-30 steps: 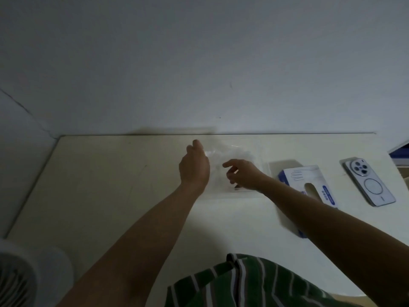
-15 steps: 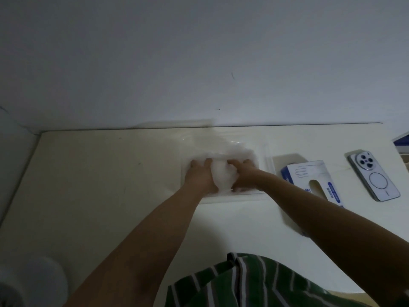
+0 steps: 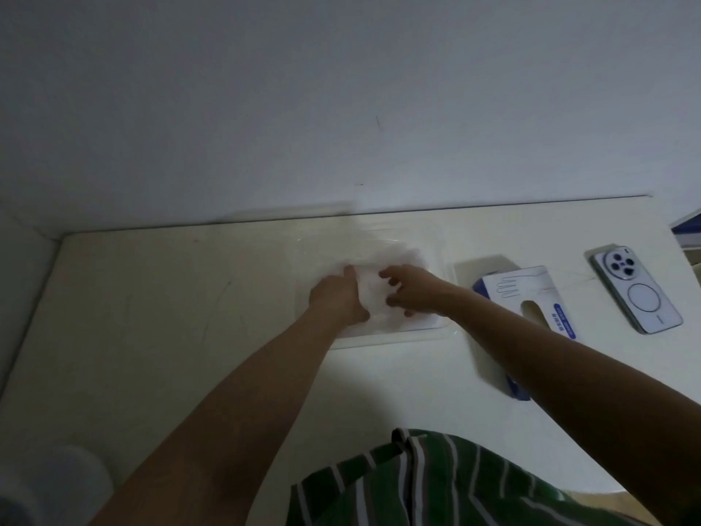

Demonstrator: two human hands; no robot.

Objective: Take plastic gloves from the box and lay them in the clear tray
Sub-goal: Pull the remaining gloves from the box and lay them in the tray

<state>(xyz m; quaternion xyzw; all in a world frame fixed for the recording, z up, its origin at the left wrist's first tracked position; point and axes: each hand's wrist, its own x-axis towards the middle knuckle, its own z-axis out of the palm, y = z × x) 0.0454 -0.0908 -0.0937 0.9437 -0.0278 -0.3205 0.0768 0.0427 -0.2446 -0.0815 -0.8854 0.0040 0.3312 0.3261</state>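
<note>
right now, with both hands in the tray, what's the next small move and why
Probably press the plastic gloves flat and let go. They already lie inside the clear tray, bunched between the left hand and right hand, which both touch them. The box sits just right of the tray for the next one.
</note>
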